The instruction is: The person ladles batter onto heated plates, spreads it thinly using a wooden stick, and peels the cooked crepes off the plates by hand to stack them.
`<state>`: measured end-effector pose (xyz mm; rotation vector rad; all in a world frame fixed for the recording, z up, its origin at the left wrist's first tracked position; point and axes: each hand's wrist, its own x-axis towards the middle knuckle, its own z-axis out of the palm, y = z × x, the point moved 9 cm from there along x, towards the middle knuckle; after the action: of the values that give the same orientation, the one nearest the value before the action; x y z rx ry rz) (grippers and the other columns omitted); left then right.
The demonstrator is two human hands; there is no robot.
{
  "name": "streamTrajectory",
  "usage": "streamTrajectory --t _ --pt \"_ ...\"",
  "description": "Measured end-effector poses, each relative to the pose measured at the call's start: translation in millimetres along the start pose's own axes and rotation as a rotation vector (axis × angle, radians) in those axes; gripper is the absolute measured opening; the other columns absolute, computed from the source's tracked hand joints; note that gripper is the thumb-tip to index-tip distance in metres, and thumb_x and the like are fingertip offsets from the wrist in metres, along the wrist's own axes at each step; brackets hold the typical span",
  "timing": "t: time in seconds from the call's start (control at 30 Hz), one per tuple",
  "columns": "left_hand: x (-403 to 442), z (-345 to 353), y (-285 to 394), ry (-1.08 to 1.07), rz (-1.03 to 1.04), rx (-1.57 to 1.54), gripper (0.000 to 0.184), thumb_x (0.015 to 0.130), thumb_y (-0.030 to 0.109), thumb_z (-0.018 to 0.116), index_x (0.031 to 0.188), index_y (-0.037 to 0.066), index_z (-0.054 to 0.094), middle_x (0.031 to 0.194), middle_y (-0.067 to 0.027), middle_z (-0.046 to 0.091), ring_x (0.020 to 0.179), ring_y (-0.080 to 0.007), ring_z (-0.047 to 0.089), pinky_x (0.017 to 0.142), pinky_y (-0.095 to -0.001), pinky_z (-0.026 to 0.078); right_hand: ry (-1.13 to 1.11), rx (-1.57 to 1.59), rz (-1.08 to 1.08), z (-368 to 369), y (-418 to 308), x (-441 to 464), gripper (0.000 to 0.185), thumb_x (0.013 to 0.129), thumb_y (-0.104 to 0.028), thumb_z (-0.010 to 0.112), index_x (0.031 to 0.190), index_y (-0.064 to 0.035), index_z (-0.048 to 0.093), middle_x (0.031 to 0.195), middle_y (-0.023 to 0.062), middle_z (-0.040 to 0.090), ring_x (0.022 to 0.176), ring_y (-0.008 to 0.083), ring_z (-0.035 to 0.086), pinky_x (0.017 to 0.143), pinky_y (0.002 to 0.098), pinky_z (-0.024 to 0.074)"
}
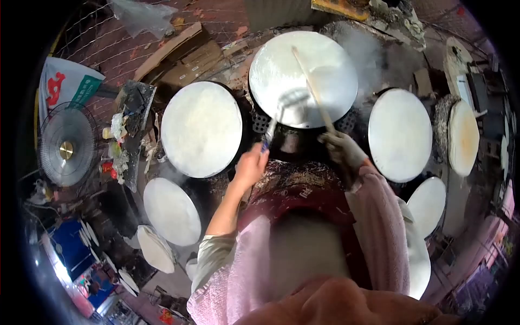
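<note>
Directly ahead is a round griddle [271, 59] with a pale, wet-looking layer across its surface. My left hand [252, 167], bare, is closed around the handle of a blue-handled tool [272, 129]. Its rounded head is over the near part of the griddle, too blurred to name. My right hand [344, 150] wears a light glove and grips a long wooden stick [311, 80]. The stick slants across the griddle, its far tip near the middle; whether it touches the surface I cannot tell.
Round griddles with pale tops flank me on the left [201, 130] and right [400, 135], with several more rounds farther out. A stack of flatbreads [464, 138] sits at far right. Cardboard [187, 59] lies behind, a fan [66, 149] stands left, and steam rises behind the front griddle.
</note>
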<state>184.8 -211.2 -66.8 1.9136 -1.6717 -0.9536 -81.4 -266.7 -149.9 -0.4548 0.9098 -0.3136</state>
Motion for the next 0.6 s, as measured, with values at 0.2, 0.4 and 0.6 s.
streamTrajectory --t 0.2,0.4,0.6 --pt "-32.3 -112.6 -34.7 0.364 -0.058 -0.239 0.019 0.096 0.015 0.054 0.106 -0.001 0.055 0.066 -0.0073 0.057 0.055 -0.0137 0.050 0.052 -0.0302 0.042 0.425 -0.502 -0.353 91.0 56.2 157.0 0.046 0.090 -0.041 0.061 0.112 -0.0004 0.060 0.090 0.0094 0.067 0.084 0.0163 0.061 0.077 0.0317 0.0476" --pt "-81.4 -113.0 -100.2 0.334 -0.092 -0.268 0.017 0.095 0.014 0.055 0.101 -0.001 0.057 0.068 -0.0100 0.056 0.058 -0.0142 0.052 0.056 -0.0306 0.044 1.012 -0.792 -0.334 43.1 34.0 81.9 0.040 0.093 -0.039 0.055 0.105 -0.0020 0.061 0.098 0.0216 0.067 0.095 0.0377 0.063 0.081 0.0430 0.0479" --pt "-112.8 -96.3 -104.9 0.347 -0.201 -0.290 0.017 0.095 0.013 0.054 0.100 -0.002 0.058 0.068 -0.0096 0.057 0.059 -0.0136 0.052 0.057 -0.0305 0.044 0.867 -0.703 -0.331 26.1 38.4 77.0 0.035 0.094 -0.038 0.054 0.100 -0.0044 0.059 0.083 0.0199 0.068 0.080 0.0381 0.066 0.070 0.0464 0.0489"
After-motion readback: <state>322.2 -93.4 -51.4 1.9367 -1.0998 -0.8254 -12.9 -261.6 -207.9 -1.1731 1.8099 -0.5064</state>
